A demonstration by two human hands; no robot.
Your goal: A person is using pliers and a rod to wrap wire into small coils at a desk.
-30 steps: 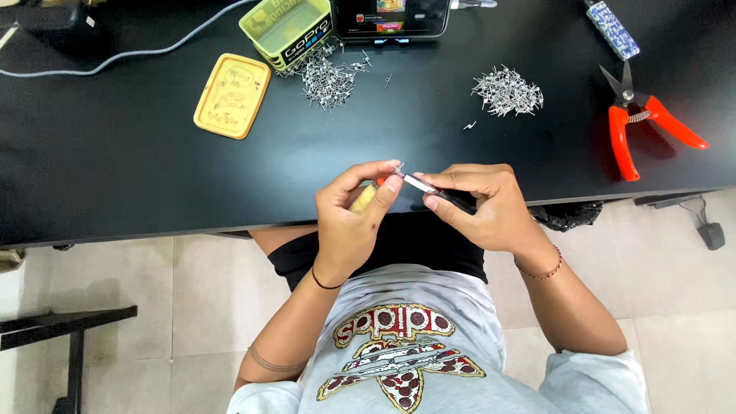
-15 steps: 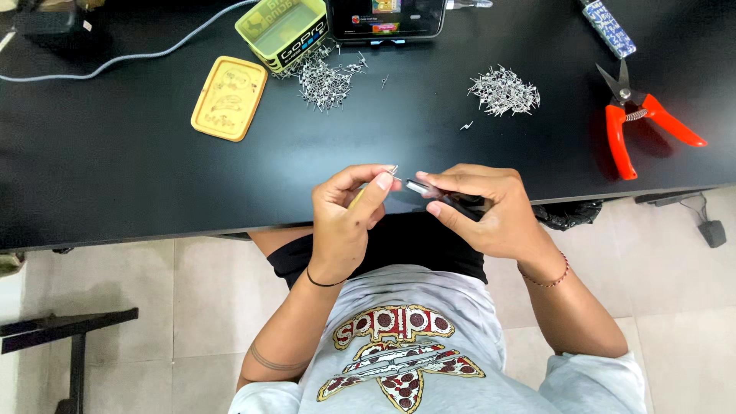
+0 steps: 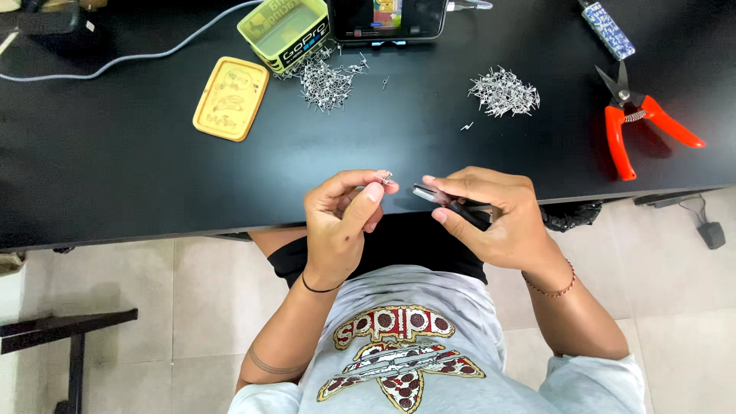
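My left hand (image 3: 341, 218) pinches a tiny metal piece (image 3: 386, 179) between thumb and forefinger, just over the near edge of the black desk (image 3: 138, 176). My right hand (image 3: 491, 218) grips small dark-handled pliers (image 3: 448, 203), whose metal tip points left toward that piece with a small gap between them. Both hands hover above my lap. Two heaps of small metal pieces lie farther back: one (image 3: 326, 77) beside a green tin, the other (image 3: 504, 92) to the right.
A green open tin (image 3: 287, 31) and its yellow lid (image 3: 230, 98) lie at the back left. A phone (image 3: 387, 17) stands at the back middle. Red-handled snips (image 3: 636, 123) lie at the right, a patterned blue case (image 3: 609, 29) behind them. A grey cable (image 3: 138, 55) crosses the left.
My hands have drawn apart: the pliers' tip has left the piece in my left fingers, and the left hand has lifted the piece slightly.
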